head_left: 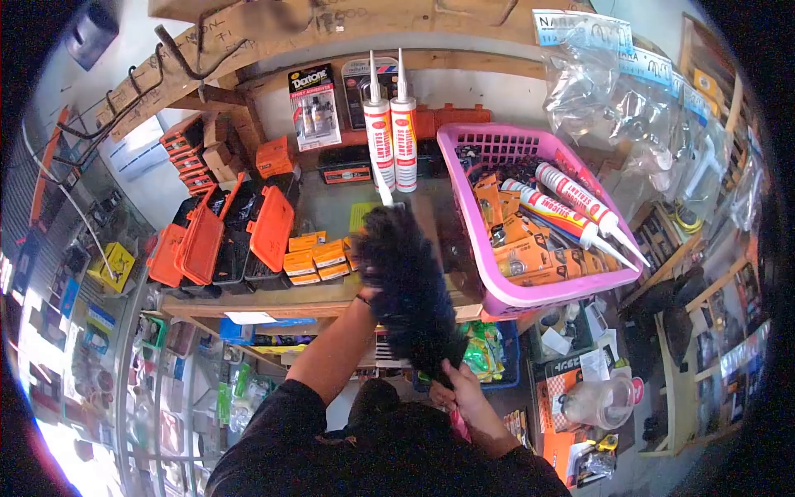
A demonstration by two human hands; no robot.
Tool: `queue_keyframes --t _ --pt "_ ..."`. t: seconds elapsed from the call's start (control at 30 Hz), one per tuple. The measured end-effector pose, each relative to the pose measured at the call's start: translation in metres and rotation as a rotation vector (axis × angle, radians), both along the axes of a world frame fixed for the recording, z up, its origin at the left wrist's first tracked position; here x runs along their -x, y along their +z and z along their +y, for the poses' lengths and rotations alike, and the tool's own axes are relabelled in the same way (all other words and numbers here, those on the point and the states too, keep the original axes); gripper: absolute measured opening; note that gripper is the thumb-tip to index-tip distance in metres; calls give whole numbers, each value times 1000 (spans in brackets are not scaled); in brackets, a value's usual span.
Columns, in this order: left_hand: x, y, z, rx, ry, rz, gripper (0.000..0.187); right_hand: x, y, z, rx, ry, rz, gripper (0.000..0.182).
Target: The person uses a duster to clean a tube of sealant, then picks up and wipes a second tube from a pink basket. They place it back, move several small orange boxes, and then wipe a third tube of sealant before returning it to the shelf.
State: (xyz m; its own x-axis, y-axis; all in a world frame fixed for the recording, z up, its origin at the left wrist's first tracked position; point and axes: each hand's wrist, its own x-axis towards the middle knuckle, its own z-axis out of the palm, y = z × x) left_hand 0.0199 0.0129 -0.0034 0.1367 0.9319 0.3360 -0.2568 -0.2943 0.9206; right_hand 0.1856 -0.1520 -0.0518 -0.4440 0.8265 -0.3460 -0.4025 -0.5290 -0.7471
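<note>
My right hand [468,393] is closed around the pink handle of a black, fluffy duster [410,286]. The duster slants up and left, over the front edge of the shelf. My left hand [368,294] reaches in behind the duster, which hides its fingers and anything in them. A white tapered tip [385,195] pokes out just above the duster; what it belongs to is covered. Beyond it, two silicone sealant tubes [392,145] stand upright side by side, nozzles up. Small orange-and-white boxes [317,258] lie left of the duster.
To the right, a pink basket [497,286] holds more sealant tubes and orange packets. Open orange-lidded cases [273,228] stand at the left. An epoxy adhesive pack [315,108] leans at the back. Clear plastic bags [646,116] hang at upper right.
</note>
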Motion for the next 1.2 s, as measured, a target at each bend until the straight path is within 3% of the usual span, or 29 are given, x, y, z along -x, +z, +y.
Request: queue_keyframes --t 0.07,0.1,0.13,0.17,0.2,0.23,0.27,0.33,0.37,0.4,0.43,0.47,0.5,0.53,0.6,0.63,0.67,0.73,0.8,0.87,0.9,0.93,0.97,1.0,1.03,1.1,1.13,1.17,1.2 --pt "-7 51 -24 531 -247 -826 44 -5 -1 2 18 8 97 20" --pt "3 27 -8 461 -359 -813 45 -9 -2 3 37 18 200 20" --pt "0 24 -8 496 -323 -849 44 -11 -2 5 55 26 304 19" --pt "0 24 -8 627 -327 -936 43 -8 17 -2 174 -27 26 28" --pt "1 26 -7 757 -330 -1019 42 -3 14 -5 170 -29 25 28" --pt "7 24 -18 541 -237 -518 42 2 7 -8 136 -56 -24 29" --pt "9 26 -16 283 -577 -717 46 5 2 -8 102 -82 -73 29" --pt "1 28 -13 513 -458 -1042 49 -3 -6 2 167 -44 -27 28" --pt "-3 49 -24 529 -492 -921 50 -5 -13 5 151 32 173 27" --pt "-2 43 -22 512 -517 -1032 49 -6 -16 5 135 105 372 27" --pt "7 3 0 429 -594 -931 48 -3 -15 0 223 32 86 26" --pt "11 -3 4 345 -668 -827 48 0 -13 -4 227 33 82 26" --pt "8 -12 -1 300 -455 -798 50 3 -9 -5 146 3 -26 25" --pt "18 -17 4 267 -540 -670 49 5 -4 -5 62 -26 -133 24" --pt "3 40 -24 555 -540 -938 46 -5 5 1 50 51 30 24" --pt "-1 52 -26 447 -640 -866 44 -6 -3 4 44 49 130 24" --pt "-1 36 -19 453 -555 -942 44 -7 -7 3 40 44 233 24" --pt "2 -42 29 306 -952 -964 45 0 -12 -5 84 59 122 22" --pt "13 -13 9 291 -739 -764 46 5 -27 -7 74 -78 -63 28" --pt "-7 40 -19 563 -378 -991 48 -6 -3 3 108 -90 -119 30" --pt "-8 46 -22 405 -398 -838 54 -10 1 6 48 -41 173 27" --pt "13 -15 22 118 -1079 -898 55 -12 2 7 -13 8 465 25" --pt "3 9 5 350 -742 -920 49 -12 -16 4 -5 22 369 23" --pt "-7 37 -14 566 -398 -915 43 -9 -21 -2 216 -42 -11 25" --pt "10 -28 12 538 -499 -849 42 0 -22 -8 105 -54 -35 26" --pt "12 -36 15 462 -546 -808 43 1 -20 -5 -15 -58 -62 26" --pt "14 -40 17 391 -588 -768 44 -10 -19 3 19 -17 124 24" --pt "-3 36 -18 447 -356 -862 45 -15 -19 7 57 23 310 23" --pt "1 18 -7 377 -477 -893 47 -16 -20 7 59 27 309 23"
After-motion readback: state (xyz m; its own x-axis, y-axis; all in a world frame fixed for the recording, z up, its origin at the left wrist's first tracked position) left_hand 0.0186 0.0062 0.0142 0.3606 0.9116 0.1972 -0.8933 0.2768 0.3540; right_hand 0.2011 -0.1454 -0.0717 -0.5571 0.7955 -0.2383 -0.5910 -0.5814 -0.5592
